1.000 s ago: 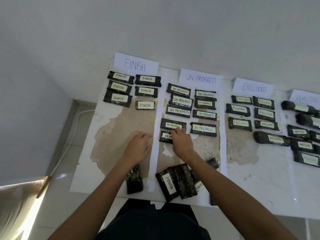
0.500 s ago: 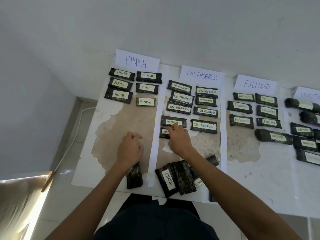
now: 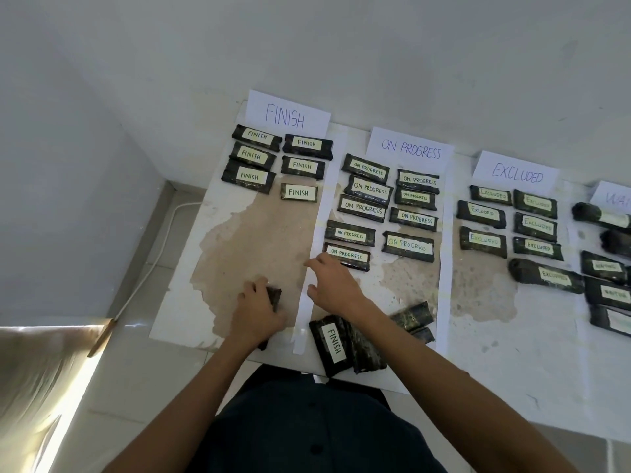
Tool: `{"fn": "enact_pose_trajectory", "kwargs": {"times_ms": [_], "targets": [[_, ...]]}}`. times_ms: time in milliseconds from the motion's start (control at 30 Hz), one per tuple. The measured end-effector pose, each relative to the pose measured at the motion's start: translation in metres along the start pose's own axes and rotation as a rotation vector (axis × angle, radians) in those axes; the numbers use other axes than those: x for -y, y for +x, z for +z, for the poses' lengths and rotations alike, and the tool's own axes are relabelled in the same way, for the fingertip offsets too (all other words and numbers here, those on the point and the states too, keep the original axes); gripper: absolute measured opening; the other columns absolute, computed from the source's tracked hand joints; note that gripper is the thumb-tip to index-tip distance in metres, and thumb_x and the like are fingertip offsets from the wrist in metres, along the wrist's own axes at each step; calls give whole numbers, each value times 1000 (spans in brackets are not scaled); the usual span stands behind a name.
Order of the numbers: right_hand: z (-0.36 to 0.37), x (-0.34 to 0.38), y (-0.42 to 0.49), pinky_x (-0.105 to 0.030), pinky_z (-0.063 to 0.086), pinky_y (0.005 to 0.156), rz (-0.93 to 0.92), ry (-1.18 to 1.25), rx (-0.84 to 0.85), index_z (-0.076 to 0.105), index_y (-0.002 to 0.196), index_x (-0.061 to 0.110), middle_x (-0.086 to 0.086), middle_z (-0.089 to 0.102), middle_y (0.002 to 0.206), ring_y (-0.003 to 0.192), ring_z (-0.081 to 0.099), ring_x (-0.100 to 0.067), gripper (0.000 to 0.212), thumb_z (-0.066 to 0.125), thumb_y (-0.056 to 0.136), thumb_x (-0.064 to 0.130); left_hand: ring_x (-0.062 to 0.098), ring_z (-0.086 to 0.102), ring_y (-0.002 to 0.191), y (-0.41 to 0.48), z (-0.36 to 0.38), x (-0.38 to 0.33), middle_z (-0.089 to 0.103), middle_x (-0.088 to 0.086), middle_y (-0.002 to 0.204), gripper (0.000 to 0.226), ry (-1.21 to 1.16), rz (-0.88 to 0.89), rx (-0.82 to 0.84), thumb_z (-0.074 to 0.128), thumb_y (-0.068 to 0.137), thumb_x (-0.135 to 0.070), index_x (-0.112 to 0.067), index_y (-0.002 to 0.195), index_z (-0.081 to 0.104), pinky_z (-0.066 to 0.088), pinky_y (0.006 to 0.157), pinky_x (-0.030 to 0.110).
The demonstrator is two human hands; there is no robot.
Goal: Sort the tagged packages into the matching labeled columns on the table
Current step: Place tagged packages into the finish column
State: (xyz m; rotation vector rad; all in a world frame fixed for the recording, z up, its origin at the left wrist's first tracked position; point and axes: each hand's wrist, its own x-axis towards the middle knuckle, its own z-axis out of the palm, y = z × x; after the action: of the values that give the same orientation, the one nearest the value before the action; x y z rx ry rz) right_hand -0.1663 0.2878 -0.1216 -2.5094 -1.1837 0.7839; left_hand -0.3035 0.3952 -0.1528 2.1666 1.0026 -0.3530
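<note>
Paper signs head the columns: FINISH [image 3: 286,115], ON PROGRESS [image 3: 410,150], EXCLUDED [image 3: 517,173]. Each column holds several dark tagged packages. My left hand [image 3: 257,310] grips a dark package [image 3: 274,297] lying tag-down near the table's front in the FINISH column. My right hand [image 3: 333,285] hovers with fingers relaxed just in front of the nearest ON PROGRESS package [image 3: 347,256], holding nothing. A small pile of unsorted packages lies at the front edge, the top one tagged FINISH [image 3: 333,344].
A fourth column with a partly cut-off sign [image 3: 613,198] and several packages runs off the right edge. White paper strips [image 3: 307,295] separate the columns. The table [image 3: 495,336] stands against a white wall; floor and a white cable [image 3: 153,264] lie to the left.
My right hand has drawn back from the nearest ON PROGRESS package, leaving it in its column. My left hand has pulled back toward me and closed on the dark package near the front.
</note>
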Motion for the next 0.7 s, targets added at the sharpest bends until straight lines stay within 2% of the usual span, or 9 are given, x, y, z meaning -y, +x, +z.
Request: {"fn": "enact_pose_trajectory", "kwargs": {"times_ms": [67,133,167,233,333,467,600,700], "targets": [[-5,2,-4,-36,45,96,69,171,32,51,129,11,-9,54,123,109,51,-22,44,59,87,18,21,53,93,1,-11,-8,48,6,111,45,-400,-69,142,58,84,-15,-13,125,41,46,77,30],[-8,3,-10,-34,49,90,117,313,57,55,125,12,-8,60,116,95,55,-17,39,60,87,17,21,56,82,0,-21,-16,55,9,97,29,-866,-240,329,40,88,-6,-9,114,50,48,71,32],[-9,4,-13,-30,50,85,128,363,62,56,124,13,-6,61,114,90,55,-15,37,60,87,16,24,58,80,-1,-24,-18,58,12,92,32,-1056,-292,401,33,85,-2,-5,109,55,49,72,35],[-10,5,-20,-18,47,72,147,441,68,57,122,15,-2,62,111,83,57,-12,35,59,88,15,30,59,84,0,-26,-17,63,16,91,40,-1256,-316,478,30,78,-1,-1,106,59,48,78,40],[-12,4,-28,-10,41,65,188,537,58,59,119,19,2,63,106,78,56,-9,33,60,87,15,30,59,86,2,-28,-23,64,16,92,41,-1335,-298,502,35,75,-7,-2,107,59,47,82,42],[-19,1,-38,-18,42,67,267,656,17,59,119,21,8,60,97,74,54,-2,34,63,86,22,27,60,85,5,-26,-40,66,14,91,38,-1384,-326,439,29,86,-8,0,109,57,48,75,38],[-20,7,-51,-22,48,71,234,642,-8,48,130,25,5,53,112,87,58,-10,59,72,77,37,29,60,87,7,-19,-59,63,18,96,33,-1386,-350,339,33,90,-9,-1,110,58,49,78,40],[-16,9,-56,-18,48,71,174,631,-53,44,131,25,3,51,115,95,58,-13,61,73,77,30,31,62,87,7,-11,-72,63,21,98,24,-1311,-290,260,39,90,0,-2,106,57,51,78,43]]}}
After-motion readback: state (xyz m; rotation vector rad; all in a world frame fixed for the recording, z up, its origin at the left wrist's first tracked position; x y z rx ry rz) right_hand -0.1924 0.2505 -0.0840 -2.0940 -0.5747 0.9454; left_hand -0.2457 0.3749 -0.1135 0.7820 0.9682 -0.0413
